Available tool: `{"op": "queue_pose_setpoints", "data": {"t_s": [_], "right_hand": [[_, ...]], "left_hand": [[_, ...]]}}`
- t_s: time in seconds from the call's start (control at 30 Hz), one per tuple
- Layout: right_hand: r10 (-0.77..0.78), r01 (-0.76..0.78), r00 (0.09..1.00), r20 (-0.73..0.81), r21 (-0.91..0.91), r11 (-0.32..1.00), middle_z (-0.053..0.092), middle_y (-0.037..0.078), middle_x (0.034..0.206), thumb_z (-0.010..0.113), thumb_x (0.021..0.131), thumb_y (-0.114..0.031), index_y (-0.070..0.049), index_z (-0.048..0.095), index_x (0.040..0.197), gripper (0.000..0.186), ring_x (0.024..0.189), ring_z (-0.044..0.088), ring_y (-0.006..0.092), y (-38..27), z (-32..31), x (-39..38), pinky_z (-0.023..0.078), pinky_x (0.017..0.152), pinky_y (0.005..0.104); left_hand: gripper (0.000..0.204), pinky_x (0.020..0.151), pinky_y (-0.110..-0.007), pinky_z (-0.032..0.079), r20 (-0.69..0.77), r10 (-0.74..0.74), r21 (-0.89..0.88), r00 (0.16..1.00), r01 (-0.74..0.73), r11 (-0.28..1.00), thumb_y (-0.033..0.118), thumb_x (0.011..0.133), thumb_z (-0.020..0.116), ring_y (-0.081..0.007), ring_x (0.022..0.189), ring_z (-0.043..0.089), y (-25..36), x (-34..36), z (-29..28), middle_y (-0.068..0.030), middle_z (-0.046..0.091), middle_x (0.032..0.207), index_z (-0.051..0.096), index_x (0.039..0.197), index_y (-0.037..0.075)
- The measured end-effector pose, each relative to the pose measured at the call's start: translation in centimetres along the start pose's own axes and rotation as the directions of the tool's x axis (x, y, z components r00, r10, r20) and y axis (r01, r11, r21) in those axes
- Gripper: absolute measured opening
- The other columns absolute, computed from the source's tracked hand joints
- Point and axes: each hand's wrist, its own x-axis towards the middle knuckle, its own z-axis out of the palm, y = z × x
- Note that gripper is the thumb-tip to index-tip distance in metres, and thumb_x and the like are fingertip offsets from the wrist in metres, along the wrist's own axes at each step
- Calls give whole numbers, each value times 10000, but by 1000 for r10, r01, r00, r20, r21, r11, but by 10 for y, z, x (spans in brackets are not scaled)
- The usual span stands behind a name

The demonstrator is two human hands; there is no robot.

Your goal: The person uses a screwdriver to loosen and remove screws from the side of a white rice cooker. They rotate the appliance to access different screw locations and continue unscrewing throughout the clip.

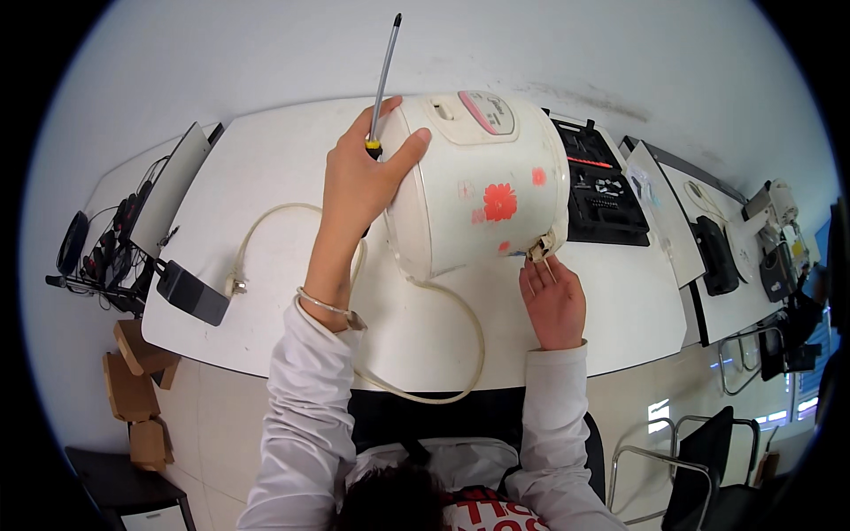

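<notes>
A white rice cooker (456, 190) with red flower prints lies on its side on the table. My left hand (367, 173) is closed around a screwdriver (384, 84), its shaft pointing up and away. The same hand rests against the cooker's left end, thumb and fingertips on its edge. At the lower right of the cooker, a broken-looking hinge or latch part (542, 246) juts out. Just below it is my right hand (556, 301), palm up with fingers stretched; the fingertips reach this part. A pale power cord (478, 332) loops from the cooker across the table.
Behind the cooker's right end lies an open black tool case (606, 199) with bits. A black box-shaped device (192, 292) and the cord's plug (235, 285) are at the left of the white table (620, 314). Cardboard boxes (130, 385) stand left; chairs (699, 456) stand right.
</notes>
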Motion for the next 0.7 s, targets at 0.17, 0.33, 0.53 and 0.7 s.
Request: {"op": "queue_pose_setpoints", "data": {"t_s": [0.17, 0.33, 0.53, 0.7], "right_hand": [[-146, 122, 987, -66, -282, 952, 367, 27, 1334, 365, 932, -314, -94, 340, 1312, 440, 1242, 305, 144, 7, 23, 18, 198, 1051, 376], [-205, 214, 976, 68, -163, 963, 335, -20, 1360, 335, 945, -357, -101, 304, 1336, 468, 1267, 281, 120, 18, 22, 26, 173, 1062, 363], [-417, 476, 871, 260, -231, 849, 210, 119, 1425, 454, 905, -241, -29, 113, 1401, 638, 1315, 211, 218, 20, 63, 18, 163, 1068, 331], [-488, 659, 752, 443, -503, 560, 186, 148, 1426, 518, 877, -288, -17, 126, 1395, 704, 1335, 140, 267, 15, 82, 31, 147, 1066, 361]], "left_hand": [[490, 462, -216, 381, 4, -34, 18, 999, 34, 999, 307, 743, 677, -70, 461, 456, 4, 1, -1, -32, 589, 655, 556, 1154, 69], [475, 431, -227, 374, 13, -72, 3, 997, 72, 997, 285, 749, 679, -79, 451, 441, 0, 5, -3, -31, 572, 645, 553, 1152, 68], [421, 507, -209, 449, 4, -76, -229, 997, 75, 971, 145, 820, 583, -108, 688, 580, -15, -4, -37, -104, 606, 1003, 490, 1216, 36], [422, 429, -154, 323, -10, -156, -168, 988, 153, 974, 219, 884, 479, -2, 533, 402, -37, -23, -57, -12, 588, 886, 446, 1291, 113]]}}
